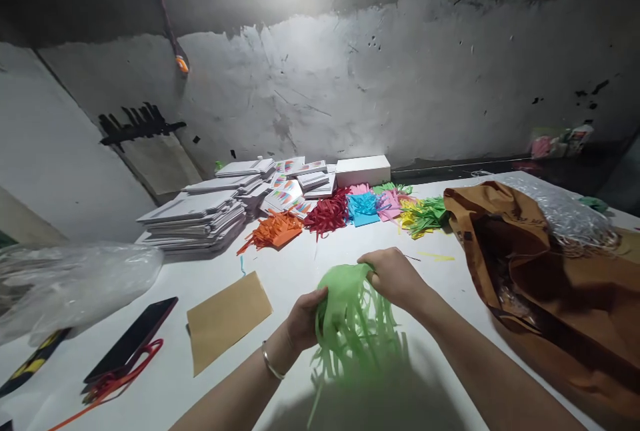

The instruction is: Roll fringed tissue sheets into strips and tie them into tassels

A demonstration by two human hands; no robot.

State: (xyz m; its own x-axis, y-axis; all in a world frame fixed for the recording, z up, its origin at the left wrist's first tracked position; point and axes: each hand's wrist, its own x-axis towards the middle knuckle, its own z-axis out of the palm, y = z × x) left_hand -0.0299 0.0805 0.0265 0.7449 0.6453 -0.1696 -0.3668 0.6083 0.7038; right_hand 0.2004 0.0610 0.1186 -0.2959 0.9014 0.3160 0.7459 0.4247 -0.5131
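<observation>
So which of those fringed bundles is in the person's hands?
The pale green bundle, between the left hand and right hand; the others, including the brighter green bundle beside the brown fabric, lie on the table.

The left hand [304, 319] pinches lower down while the right hand [397, 276] curls higher, apparently pinching too.

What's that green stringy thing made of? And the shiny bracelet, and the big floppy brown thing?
Green stringy thing: maybe matte paper or thin fabric; its narrow strips hang limp. Bracelet: probably smooth, polished metal, since it gleams silver. Floppy brown thing: likely dull cloth, judging by its soft folds.
</observation>
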